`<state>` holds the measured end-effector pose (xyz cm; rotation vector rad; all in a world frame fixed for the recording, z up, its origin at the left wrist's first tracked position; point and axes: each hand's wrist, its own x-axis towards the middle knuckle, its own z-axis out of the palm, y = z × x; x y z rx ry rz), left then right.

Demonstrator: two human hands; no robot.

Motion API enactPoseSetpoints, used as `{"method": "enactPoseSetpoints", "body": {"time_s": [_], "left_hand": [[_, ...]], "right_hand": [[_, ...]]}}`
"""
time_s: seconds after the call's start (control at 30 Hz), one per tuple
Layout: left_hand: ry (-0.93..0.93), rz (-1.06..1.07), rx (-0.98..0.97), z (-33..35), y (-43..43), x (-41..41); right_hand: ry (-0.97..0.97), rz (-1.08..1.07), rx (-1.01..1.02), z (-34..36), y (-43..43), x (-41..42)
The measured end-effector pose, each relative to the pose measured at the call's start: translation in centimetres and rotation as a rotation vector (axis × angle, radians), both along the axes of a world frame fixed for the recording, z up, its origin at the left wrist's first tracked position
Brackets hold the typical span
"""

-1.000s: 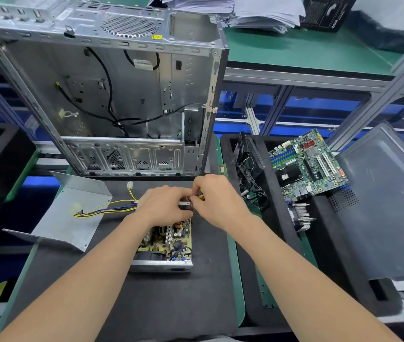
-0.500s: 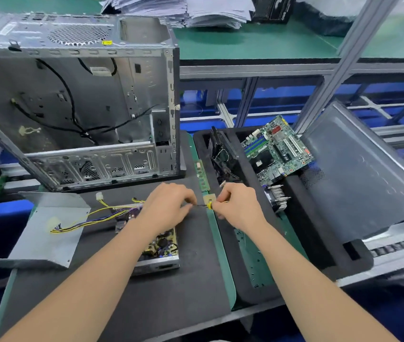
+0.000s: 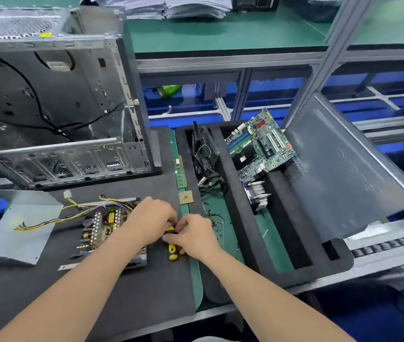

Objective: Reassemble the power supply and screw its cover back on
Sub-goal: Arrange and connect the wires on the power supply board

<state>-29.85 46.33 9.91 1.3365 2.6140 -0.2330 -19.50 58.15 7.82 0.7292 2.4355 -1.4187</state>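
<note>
The open power supply [image 3: 104, 225] lies on the black mat, its circuit board exposed and yellow and black wires trailing left. Its grey bent metal cover [image 3: 23, 225] rests to the left, apart from it. My left hand [image 3: 151, 223] and my right hand [image 3: 196, 235] meet just right of the power supply. Both close around a yellow-and-black screwdriver [image 3: 171, 250]. The right hand wraps the handle, and the left fingers pinch its upper end. The tip is hidden by the fingers.
An empty PC case [image 3: 60, 95] stands behind the mat. A RAM stick [image 3: 180, 174] and a CPU chip [image 3: 186, 197] lie on the green strip. The black foam tray [image 3: 245, 243] holds loose screws [image 3: 215, 218], cables, a motherboard [image 3: 260, 146], a heatsink [image 3: 257, 196] and a grey side panel [image 3: 344, 169].
Both hands moved from above the power supply to its right side and came down toward the mat with the screwdriver between them. The view shifted right and lower.
</note>
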Motion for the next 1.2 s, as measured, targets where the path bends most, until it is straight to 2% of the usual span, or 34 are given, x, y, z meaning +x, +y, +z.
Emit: {"method": "enactPoseSetpoints", "body": {"time_s": [0.1, 0.2, 0.3, 0.4, 0.5, 0.6, 0.7, 0.9, 1.03, 1.2], "left_hand": [[-0.014, 0.08, 0.032, -0.3, -0.2, 0.4], [-0.017, 0.166, 0.1, -0.7, 0.3, 1.0], [-0.036, 0.253, 0.273, -1.4, 2.0, 2.2], [-0.053, 0.281, 0.422, -2.4, 4.0, 3.9], [-0.043, 0.308, 0.488, -3.7, 5.1, 5.3], [-0.02, 0.375, 0.541, -5.3, 5.0, 6.1], [-0.029, 0.405, 0.619, -6.4, 4.6, 6.6], [-0.033, 0.417, 0.665, -6.9, 3.9, 6.2], [-0.044, 0.406, 0.682, -7.2, 3.2, 6.0], [-0.061, 0.409, 0.697, -7.5, 2.9, 5.8]], "right_hand": [[-0.003, 0.073, -0.066, -0.3, 2.9, -0.3], [0.032, 0.043, 0.026, -0.1, 7.8, -0.9], [0.065, 0.023, 0.108, 0.2, 12.7, -1.5], [0.064, 0.08, 0.164, 0.2, 16.0, -1.8], [0.071, 0.17, 0.214, 0.2, 17.6, -2.1], [0.09, 0.303, 0.296, 0.2, 17.9, -2.6], [0.105, 0.524, 0.452, 0.0, 17.3, -4.1], [-0.191, 1.026, 0.856, -3.6, 13.8, -7.8], [-0.226, 1.145, 1.045, -6.1, 13.0, -8.2], [-0.209, 1.186, 1.155, -8.2, 12.9, -8.1]]}}
